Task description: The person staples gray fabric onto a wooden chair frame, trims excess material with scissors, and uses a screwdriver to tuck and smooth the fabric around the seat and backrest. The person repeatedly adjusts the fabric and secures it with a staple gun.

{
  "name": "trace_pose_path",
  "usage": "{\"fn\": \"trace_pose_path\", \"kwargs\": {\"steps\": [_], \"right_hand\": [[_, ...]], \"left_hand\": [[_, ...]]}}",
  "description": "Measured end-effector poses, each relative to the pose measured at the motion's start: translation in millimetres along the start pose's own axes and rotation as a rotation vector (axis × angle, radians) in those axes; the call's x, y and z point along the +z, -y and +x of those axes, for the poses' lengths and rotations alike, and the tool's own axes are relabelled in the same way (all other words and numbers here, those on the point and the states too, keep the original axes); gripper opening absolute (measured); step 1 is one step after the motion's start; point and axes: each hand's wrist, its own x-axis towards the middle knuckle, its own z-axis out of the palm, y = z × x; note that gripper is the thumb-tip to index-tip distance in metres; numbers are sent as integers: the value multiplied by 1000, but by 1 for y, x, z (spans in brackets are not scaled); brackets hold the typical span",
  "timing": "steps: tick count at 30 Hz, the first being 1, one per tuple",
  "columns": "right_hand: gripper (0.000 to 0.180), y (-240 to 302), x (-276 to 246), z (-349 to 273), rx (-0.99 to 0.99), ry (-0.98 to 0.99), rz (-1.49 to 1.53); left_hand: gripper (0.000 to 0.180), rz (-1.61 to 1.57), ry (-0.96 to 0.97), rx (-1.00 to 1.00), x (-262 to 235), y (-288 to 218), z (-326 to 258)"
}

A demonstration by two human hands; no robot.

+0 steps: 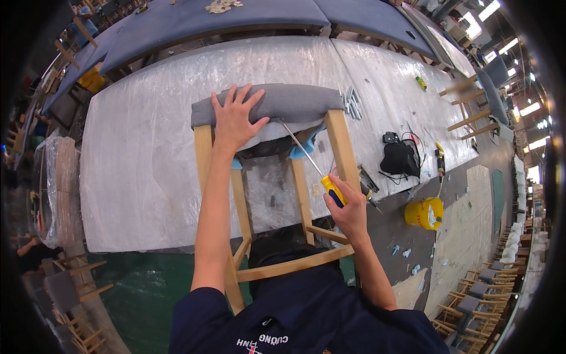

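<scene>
In front of me a stool or chair with pale wooden legs [340,138] and a grey padded seat [300,100] is tipped on the plastic-covered table, its legs pointing toward my body. My left hand [236,121] lies with fingers spread on the seat's edge, holding no tool. In my right hand [349,209] is a screwdriver [332,190] with a yellow and dark blue handle. Its long metal shaft slants up and left, the tip reaching the seat's underside beside my left thumb. Light blue material [309,141] shows around the leg joints under the seat.
Metal bolts or tubes [352,103] lie just right of the seat. A black pouch [401,158] with cords and a pneumatic-looking tool [368,178] sit farther right. A yellow bucket [424,213] stands on the floor. Blue padded tables [218,17] line the far side.
</scene>
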Motion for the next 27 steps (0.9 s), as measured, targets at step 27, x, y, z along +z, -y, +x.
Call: {"fn": "trace_pose_path", "kwargs": {"steps": [27], "right_hand": [[40, 39, -18, 22, 386, 239, 99]], "left_hand": [[64, -49, -40, -54, -13, 10, -20]]}}
